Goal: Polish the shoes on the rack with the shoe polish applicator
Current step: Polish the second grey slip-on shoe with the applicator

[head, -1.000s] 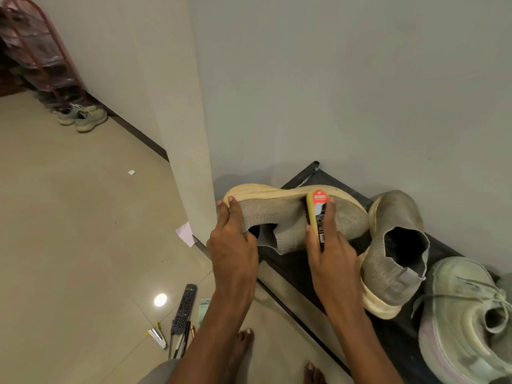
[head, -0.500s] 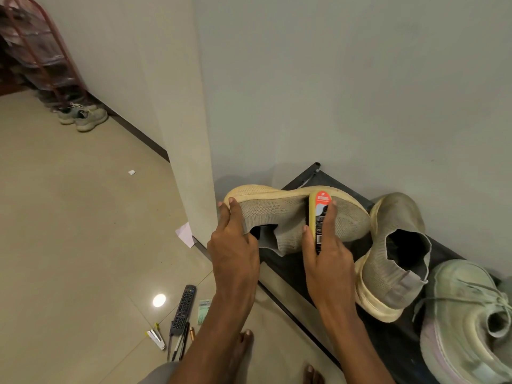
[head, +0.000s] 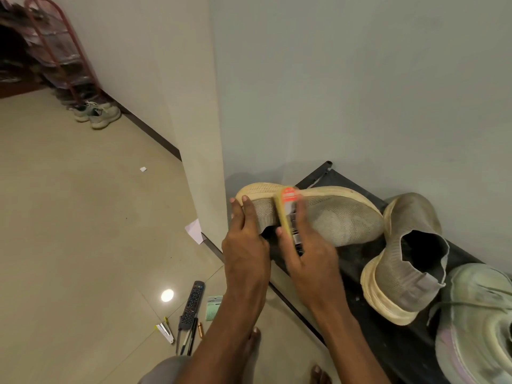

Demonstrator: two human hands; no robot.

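A grey knit slip-on shoe [head: 332, 217] with a cream sole lies on its side over the left end of the black rack [head: 357, 275]. My left hand [head: 245, 245] grips its heel end, fingers curled over the sole edge. My right hand [head: 307, 250] holds the shoe polish applicator [head: 288, 214], a yellow sponge with an orange and black label, pressed upright against the shoe's side near the heel. Its partner shoe [head: 407, 261] stands tilted on the rack just to the right.
A pale green sneaker [head: 476, 322] sits at the rack's right end. On the tiled floor lie a remote control [head: 192, 304], pens and a small packet [head: 214, 307]. A wall corner stands left of the rack. A red shoe stand [head: 55, 51] and two sneakers [head: 97, 113] are far left.
My right hand has slid the applicator leftward along the shoe's side toward the heel, close to my left hand. The shoe and my left hand stay about where they were.
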